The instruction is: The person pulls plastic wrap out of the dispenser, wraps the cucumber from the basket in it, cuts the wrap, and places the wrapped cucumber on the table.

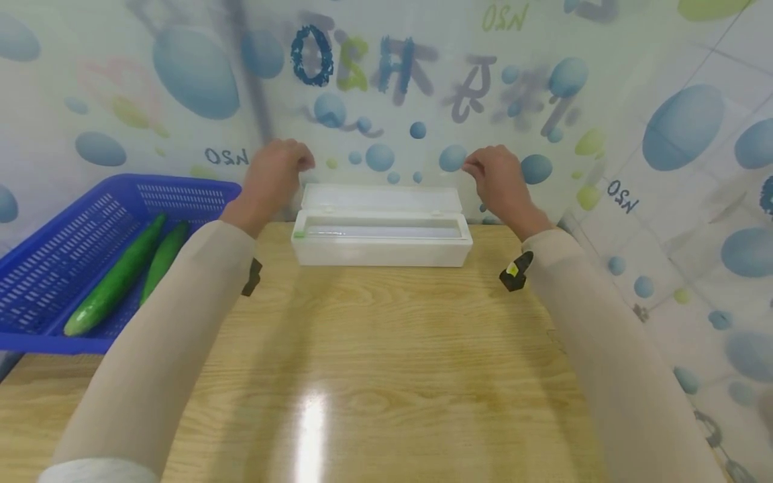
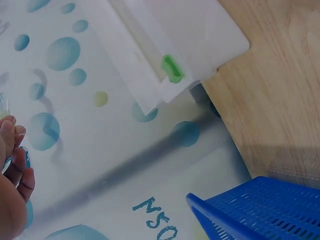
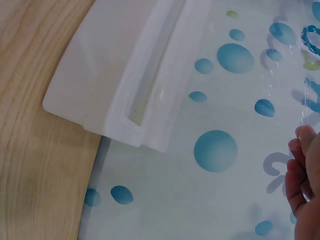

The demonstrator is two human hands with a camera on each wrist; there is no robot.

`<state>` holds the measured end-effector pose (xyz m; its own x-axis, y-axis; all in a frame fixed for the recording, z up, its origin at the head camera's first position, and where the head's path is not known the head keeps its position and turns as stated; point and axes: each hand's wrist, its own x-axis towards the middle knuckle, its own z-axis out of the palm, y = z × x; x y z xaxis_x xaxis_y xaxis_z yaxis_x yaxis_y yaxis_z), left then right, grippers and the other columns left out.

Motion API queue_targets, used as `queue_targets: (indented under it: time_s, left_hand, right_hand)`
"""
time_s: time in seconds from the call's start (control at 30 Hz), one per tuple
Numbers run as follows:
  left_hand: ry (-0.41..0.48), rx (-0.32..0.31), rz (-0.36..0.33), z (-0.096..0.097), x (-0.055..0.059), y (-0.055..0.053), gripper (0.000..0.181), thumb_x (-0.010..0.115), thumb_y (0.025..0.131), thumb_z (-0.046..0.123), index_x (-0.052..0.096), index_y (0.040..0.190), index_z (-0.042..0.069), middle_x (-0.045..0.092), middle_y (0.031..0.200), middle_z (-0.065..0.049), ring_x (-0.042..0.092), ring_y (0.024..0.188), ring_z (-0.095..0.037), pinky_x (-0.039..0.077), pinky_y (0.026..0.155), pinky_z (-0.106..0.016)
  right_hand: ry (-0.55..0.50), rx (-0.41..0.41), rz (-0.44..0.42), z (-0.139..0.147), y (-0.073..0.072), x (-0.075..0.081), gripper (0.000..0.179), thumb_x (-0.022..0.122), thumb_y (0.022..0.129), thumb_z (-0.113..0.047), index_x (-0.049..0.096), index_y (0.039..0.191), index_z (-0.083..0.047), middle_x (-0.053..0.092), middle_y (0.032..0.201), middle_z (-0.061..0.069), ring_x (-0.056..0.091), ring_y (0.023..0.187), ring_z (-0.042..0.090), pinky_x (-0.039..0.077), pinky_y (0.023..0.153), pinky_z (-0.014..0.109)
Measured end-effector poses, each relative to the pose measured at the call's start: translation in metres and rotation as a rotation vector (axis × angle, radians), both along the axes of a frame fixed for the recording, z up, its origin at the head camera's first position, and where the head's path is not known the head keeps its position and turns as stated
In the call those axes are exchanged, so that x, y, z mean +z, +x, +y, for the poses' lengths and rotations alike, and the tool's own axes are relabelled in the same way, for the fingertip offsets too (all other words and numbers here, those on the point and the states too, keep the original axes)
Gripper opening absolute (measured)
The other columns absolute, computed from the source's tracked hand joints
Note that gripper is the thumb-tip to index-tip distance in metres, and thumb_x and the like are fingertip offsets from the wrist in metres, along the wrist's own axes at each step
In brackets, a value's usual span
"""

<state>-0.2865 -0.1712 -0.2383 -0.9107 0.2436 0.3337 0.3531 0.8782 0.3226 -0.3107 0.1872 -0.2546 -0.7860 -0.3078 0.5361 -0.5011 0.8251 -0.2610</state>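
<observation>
A white cling film dispenser box (image 1: 382, 249) stands at the back of the wooden table, its lid (image 1: 382, 199) tipped up and back. A green slider (image 2: 172, 69) sits at the box's left end. Above the box's left side, my left hand (image 1: 274, 176) pinches clear cling film between thumb and fingers; a bit of its edge shows in the left wrist view. Over to the right, my right hand (image 1: 498, 184) pinches the other side of the cling film (image 3: 304, 95), seen by its glints in the right wrist view. Most of the film is too transparent to trace.
On the left, a blue plastic basket (image 1: 36, 340) holds two cucumbers, a longer one (image 1: 117, 285) and another (image 1: 166, 253) partly hidden by my left sleeve. A wall sheet with blue dots (image 1: 380, 157) rises behind the wooden table (image 1: 386, 349).
</observation>
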Motion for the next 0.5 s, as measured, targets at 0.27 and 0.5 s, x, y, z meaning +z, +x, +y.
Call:
queue_targets:
  time_s: [0.27, 0.5]
  left_hand:
    - [-0.021, 0.006, 0.029, 0.001, 0.015, 0.002, 0.029, 0.047, 0.093, -0.012, 0.061, 0.116, -0.004, 0.059, 0.115, -0.022, 0.050, 0.111, -0.038, 0.038, 0.100, -0.047]
    - [-0.030, -0.006, 0.088, 0.000, 0.025, 0.004, 0.027, 0.048, 0.092, -0.012, 0.061, 0.114, -0.005, 0.060, 0.113, -0.023, 0.051, 0.108, -0.038, 0.039, 0.098, -0.047]
  right_hand:
    - [-0.008, 0.007, 0.034, 0.000, 0.000, 0.015, 0.020, 0.055, 0.098, -0.009, 0.066, 0.103, 0.006, 0.065, 0.096, 0.022, 0.054, 0.094, 0.038, 0.041, 0.089, 0.049]
    - [-0.019, 0.010, 0.075, -0.001, 0.002, 0.026, 0.020, 0.055, 0.097, -0.009, 0.068, 0.102, 0.005, 0.066, 0.094, 0.022, 0.055, 0.090, 0.038, 0.041, 0.085, 0.050]
